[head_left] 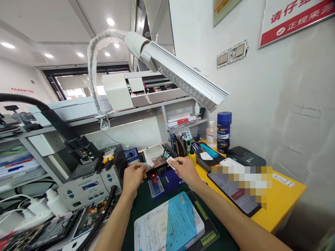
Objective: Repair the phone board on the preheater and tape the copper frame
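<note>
My left hand (pixel 134 176) is closed, its thumb and fingers pinched on a small thin piece at the back of the green mat (pixel 141 205). In my right hand (pixel 184 169) a small white piece (pixel 171 161) is pinched between thumb and fingers. Between and just behind the hands sits a black device (pixel 160 170) with a red light and a dial. A small clear case (pixel 156 187) lies in front of it. Nearer to me, a white and light-blue box (pixel 169 223) rests partly on a dark perforated mat (pixel 209 233).
At the left stand a grey soldering station (pixel 90 186) and a tray of circuit boards (pixel 94 216). On the yellow surface (pixel 284 198) at the right lie a phone (pixel 232 191), a blue spray can (pixel 224 132) and a bottle (pixel 211 134). A lamp (pixel 185 75) hangs overhead.
</note>
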The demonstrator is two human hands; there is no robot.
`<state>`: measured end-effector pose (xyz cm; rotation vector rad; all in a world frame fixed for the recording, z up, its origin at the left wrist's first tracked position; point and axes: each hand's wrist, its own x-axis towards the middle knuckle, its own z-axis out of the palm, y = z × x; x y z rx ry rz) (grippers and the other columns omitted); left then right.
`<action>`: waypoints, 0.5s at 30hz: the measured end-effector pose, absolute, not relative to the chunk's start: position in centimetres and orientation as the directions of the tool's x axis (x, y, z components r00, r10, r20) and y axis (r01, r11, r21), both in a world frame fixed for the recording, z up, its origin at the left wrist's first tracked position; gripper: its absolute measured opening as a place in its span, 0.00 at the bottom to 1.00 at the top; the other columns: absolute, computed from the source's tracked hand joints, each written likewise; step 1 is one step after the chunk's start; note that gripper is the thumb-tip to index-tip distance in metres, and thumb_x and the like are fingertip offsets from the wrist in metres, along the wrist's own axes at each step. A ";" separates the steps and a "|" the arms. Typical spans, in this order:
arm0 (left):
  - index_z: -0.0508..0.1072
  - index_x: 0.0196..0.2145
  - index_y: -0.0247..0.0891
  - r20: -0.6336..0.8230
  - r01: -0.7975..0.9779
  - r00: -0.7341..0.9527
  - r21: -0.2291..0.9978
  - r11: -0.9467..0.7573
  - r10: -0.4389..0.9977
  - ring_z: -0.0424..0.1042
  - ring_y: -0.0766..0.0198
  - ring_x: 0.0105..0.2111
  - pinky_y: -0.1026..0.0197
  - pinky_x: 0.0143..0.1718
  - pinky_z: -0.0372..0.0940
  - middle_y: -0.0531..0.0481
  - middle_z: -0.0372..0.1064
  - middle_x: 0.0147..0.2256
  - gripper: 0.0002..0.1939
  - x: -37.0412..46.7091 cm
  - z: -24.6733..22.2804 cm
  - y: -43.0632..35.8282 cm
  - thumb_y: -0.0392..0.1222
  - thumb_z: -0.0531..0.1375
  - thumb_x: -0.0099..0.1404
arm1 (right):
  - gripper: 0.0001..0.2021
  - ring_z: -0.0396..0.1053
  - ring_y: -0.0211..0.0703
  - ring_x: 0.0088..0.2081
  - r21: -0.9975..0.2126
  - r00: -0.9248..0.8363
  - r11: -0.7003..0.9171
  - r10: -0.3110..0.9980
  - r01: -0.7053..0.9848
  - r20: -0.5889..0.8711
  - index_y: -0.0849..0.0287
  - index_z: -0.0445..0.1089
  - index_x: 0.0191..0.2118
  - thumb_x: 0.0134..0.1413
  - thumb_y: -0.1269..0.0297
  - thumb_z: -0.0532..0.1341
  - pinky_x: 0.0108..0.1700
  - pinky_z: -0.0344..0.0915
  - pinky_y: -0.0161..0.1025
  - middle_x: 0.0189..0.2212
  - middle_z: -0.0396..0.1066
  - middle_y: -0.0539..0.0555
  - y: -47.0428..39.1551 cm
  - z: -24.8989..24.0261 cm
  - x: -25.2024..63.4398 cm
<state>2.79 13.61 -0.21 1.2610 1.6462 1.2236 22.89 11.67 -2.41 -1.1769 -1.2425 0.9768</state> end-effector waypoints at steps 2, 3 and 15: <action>0.72 0.39 0.33 -0.044 0.318 -0.267 0.939 0.131 0.963 0.68 0.72 0.25 0.67 0.25 0.66 0.53 0.70 0.32 0.11 2.8 -0.2 14.1 0.45 0.60 0.67 | 0.18 0.54 0.33 0.18 -0.985 0.110 0.162 0.980 0.061 0.168 0.61 0.72 0.30 0.52 0.49 0.62 0.19 0.48 0.32 0.16 0.60 0.46 11.7 -2.4 22.9; 0.71 0.40 0.33 -0.060 0.333 -0.264 0.931 0.150 0.963 0.68 0.71 0.26 0.66 0.26 0.67 0.52 0.70 0.33 0.11 2.7 -0.2 14.4 0.46 0.59 0.68 | 0.18 0.54 0.33 0.18 -0.986 0.113 0.159 0.980 0.057 0.165 0.61 0.72 0.29 0.52 0.49 0.63 0.19 0.49 0.32 0.16 0.60 0.46 11.7 -2.3 22.9; 0.70 0.49 0.35 -0.062 0.572 -0.231 0.798 0.187 0.971 0.73 0.61 0.41 0.54 0.41 0.71 0.46 0.71 0.46 0.17 2.9 2.0 22.2 0.48 0.59 0.68 | 0.15 0.52 0.32 0.16 -0.991 0.119 0.130 0.984 0.037 0.134 0.61 0.71 0.29 0.52 0.52 0.62 0.18 0.47 0.32 0.15 0.58 0.45 11.6 -1.9 22.8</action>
